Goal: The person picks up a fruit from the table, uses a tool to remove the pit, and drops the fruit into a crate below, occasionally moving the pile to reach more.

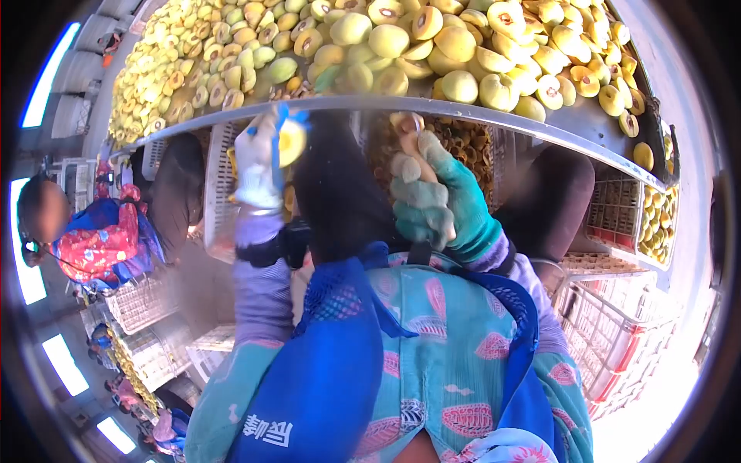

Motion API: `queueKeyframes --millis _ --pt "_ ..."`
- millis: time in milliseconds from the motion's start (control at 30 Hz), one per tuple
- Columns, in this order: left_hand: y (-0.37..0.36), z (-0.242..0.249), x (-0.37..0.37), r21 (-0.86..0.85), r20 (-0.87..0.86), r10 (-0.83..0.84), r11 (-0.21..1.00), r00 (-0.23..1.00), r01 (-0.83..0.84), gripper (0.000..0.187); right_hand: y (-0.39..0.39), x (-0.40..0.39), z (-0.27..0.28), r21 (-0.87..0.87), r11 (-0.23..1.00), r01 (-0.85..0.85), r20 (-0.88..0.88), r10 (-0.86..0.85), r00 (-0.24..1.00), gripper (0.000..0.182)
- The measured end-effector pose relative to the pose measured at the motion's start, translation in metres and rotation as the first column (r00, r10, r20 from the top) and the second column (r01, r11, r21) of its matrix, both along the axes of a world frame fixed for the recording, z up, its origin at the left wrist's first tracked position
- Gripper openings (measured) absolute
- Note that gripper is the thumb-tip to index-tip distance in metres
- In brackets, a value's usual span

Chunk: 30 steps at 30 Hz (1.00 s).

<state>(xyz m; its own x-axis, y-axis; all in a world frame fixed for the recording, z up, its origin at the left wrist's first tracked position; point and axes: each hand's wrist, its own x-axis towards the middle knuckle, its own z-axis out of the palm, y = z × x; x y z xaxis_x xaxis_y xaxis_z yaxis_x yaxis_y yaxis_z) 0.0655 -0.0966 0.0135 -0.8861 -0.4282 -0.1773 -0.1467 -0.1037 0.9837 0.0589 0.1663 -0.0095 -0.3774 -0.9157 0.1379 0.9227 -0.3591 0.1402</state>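
Near, lower centre: a floral teal shirt (440, 316) and one blue apron (316, 370). Above them, two gloved hands, both just below the table edge. The left hand (261, 158), in a whitish glove, grips one yellow peach half (292, 142) at its fingertips, left of upper centre. The right hand (444, 189), in a green glove, is clenched round one tan-handled tool (411, 143), its long axis slanting from upper left to lower right; the tip is blurred. Key relation: the peach half lies left of the tool's upper end, about level with it, apart, dark clothing between; the left hand is nearer, already holding it. Beyond: one container of brown scraps (480, 154), centre right; one crate of peaches (617, 208), right. Top: a metal-edged table (432, 106) heaped with peaches, whole and halved, too many to count. Far left, one co-worker (96, 243); lower left, several smaller figures, uncounted.
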Motion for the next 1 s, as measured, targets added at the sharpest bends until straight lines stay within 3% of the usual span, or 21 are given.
queueKeyframes --millis 33,67,100,133,200,267,300,367,433,467,533,600,633,733,767,800,867,900,1000 --pt "-0.016 0.006 -0.007 -0.495 0.168 -0.022 0.863 0.986 0.104 0.036 0.004 -0.003 -0.025 0.222 0.975 -0.023 0.127 -0.005 0.992 0.039" --pt "-0.026 0.007 -0.011 -0.828 0.322 0.059 0.502 0.945 0.250 0.037 0.005 -0.001 -0.050 0.433 0.897 -0.091 0.259 -0.027 0.966 0.037" --pt "-0.025 -0.002 -0.025 -0.851 0.244 -0.010 0.478 0.970 0.219 0.039 0.001 0.003 -0.055 0.564 0.807 -0.178 0.289 0.008 0.957 0.033" --pt "-0.019 -0.011 -0.047 -0.871 0.158 -0.083 0.457 0.984 0.178 0.042 0.001 0.005 -0.055 0.625 0.768 -0.136 0.222 -0.008 0.975 0.033" --pt "0.022 -0.001 -0.085 -0.970 0.148 -0.257 0.149 0.955 0.190 0.047 -0.006 0.007 -0.018 0.734 0.678 -0.035 0.077 -0.031 0.997 0.034" --pt "0.024 -0.036 -0.129 -0.905 0.274 -0.432 0.186 0.859 0.382 0.039 -0.006 0.004 0.000 0.812 0.555 0.178 -0.141 -0.110 0.984 0.035" --pt "0.029 -0.027 -0.138 -0.862 0.372 -0.438 0.164 0.818 0.480 0.034 -0.006 0.000 0.009 0.835 0.489 0.252 -0.229 -0.107 0.968 0.034" --pt "0.014 -0.037 -0.140 -0.779 0.262 -0.477 0.408 0.839 0.476 0.040 -0.007 -0.005 0.025 0.855 0.287 0.432 -0.448 -0.011 0.894 0.034" --pt "0.009 -0.032 -0.129 -0.660 0.111 -0.430 0.642 0.896 0.390 0.034 -0.021 -0.013 0.016 0.657 0.204 0.726 -0.748 0.052 0.662 0.032" --pt "0.025 -0.018 -0.111 -0.422 -0.099 -0.381 0.853 0.919 0.308 0.024 -0.029 -0.015 0.011 0.528 0.173 0.832 -0.849 0.099 0.518 0.032" --pt "0.030 -0.006 -0.087 -0.211 -0.158 -0.395 0.909 0.905 0.360 0.027 -0.042 -0.020 0.016 0.317 0.111 0.942 -0.934 0.206 0.290 0.032" --pt "0.039 -0.001 -0.064 -0.425 -0.119 -0.526 0.794 0.842 0.435 0.041 -0.051 -0.026 0.010 0.200 0.036 0.979 -0.934 0.310 0.180 0.034" --pt "0.052 0.005 -0.057 -0.571 -0.106 -0.560 0.711 0.822 0.411 0.057 -0.049 -0.025 0.012 0.251 0.043 0.967 -0.926 0.303 0.227 0.034" --pt "0.063 -0.005 -0.052 -0.319 -0.180 -0.489 0.850 0.853 0.420 0.055 -0.040 -0.016 0.017 0.412 0.063 0.909 -0.884 0.271 0.381 0.035" --pt "0.069 -0.006 -0.054 0.298 -0.210 -0.324 0.877 0.922 0.376 0.038 -0.039 -0.013 0.019 0.466 0.079 0.881 -0.866 0.246 0.436 0.035" --pt "0.072 -0.009 -0.055 0.265 -0.210 -0.307 0.896 0.928 0.356 0.039 -0.039 -0.012 0.020 0.516 0.099 0.851 -0.845 0.222 0.486 0.036" --pt "0.076 -0.018 -0.056 0.190 -0.216 -0.267 0.932 0.939 0.309 0.041 -0.043 -0.011 0.016 0.437 0.059 0.898 -0.879 0.239 0.412 0.037" --pt "0.080 -0.020 -0.056 0.287 -0.246 -0.218 0.914 0.944 0.286 0.044 -0.045 -0.011 0.014 0.396 0.041 0.918 -0.893 0.249 0.374 0.037" --pt "0.089 -0.009 -0.049 0.218 -0.291 -0.205 0.937 0.935 0.273 0.042 -0.044 -0.012 0.020 0.473 0.071 0.878 -0.857 0.266 0.440 0.056"
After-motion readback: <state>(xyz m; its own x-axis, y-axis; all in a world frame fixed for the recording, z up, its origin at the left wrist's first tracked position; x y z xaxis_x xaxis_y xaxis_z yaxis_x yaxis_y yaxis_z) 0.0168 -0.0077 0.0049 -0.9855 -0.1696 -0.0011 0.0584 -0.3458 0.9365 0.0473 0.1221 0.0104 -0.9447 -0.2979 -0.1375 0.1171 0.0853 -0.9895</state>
